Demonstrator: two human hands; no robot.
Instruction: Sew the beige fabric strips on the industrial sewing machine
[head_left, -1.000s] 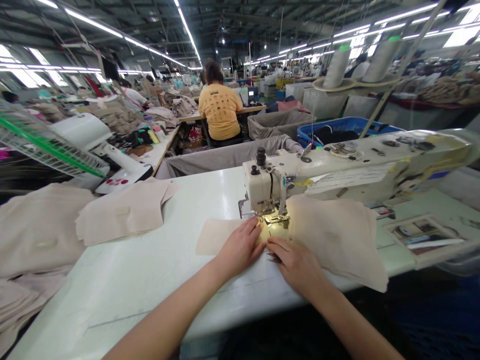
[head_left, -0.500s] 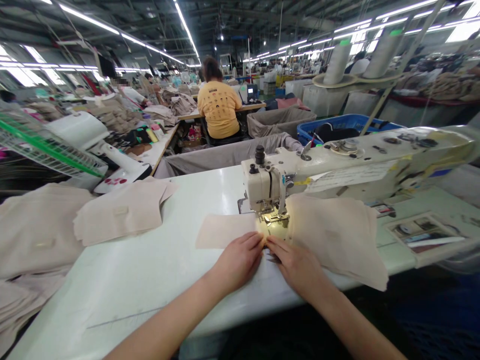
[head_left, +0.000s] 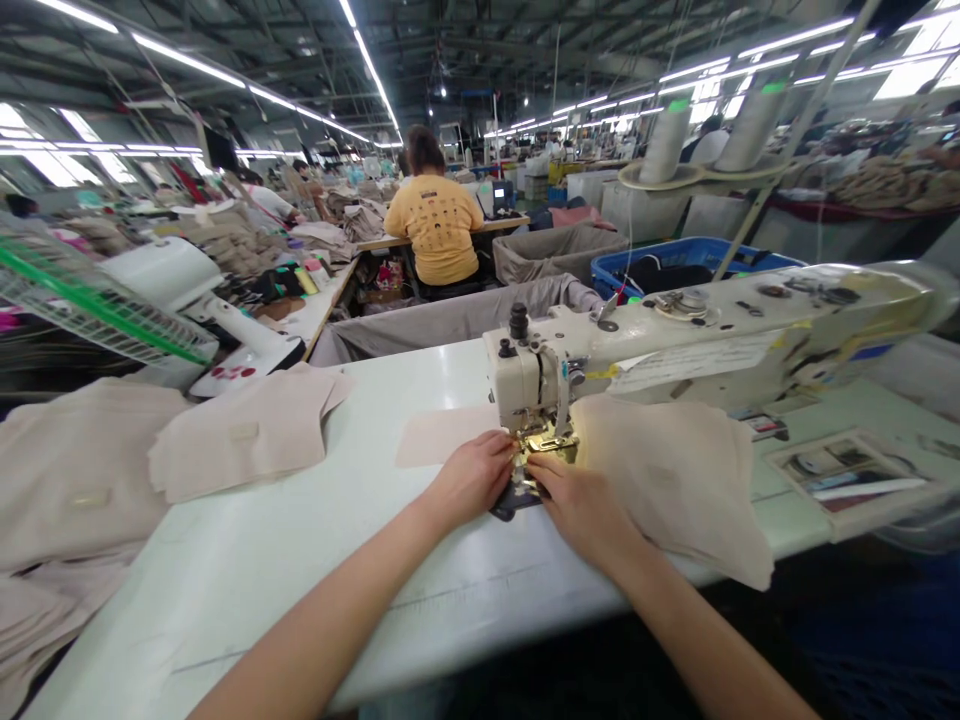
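The white sewing machine has a lit needle area with a metal presser foot. Just left of that foot, the bunched fingertips of my left hand press on the right end of a flat beige fabric piece. My right hand is closed too, its fingertips at the front of the foot, close to the left ones; what they grip is hidden. A dark metal plate shows between and below the hands. Beside my right hand lies a stack of beige fabric panels.
More beige panels lie in piles at the left, by a white fan with a green-rimmed guard. Thread cones stand above the machine. Behind the table are a grey cloth-lined bin and a seated person in a yellow shirt.
Both hands have moved forward, closer to the presser foot. The flat fabric piece has slid away from me, and the dark plate in front of the foot now shows.
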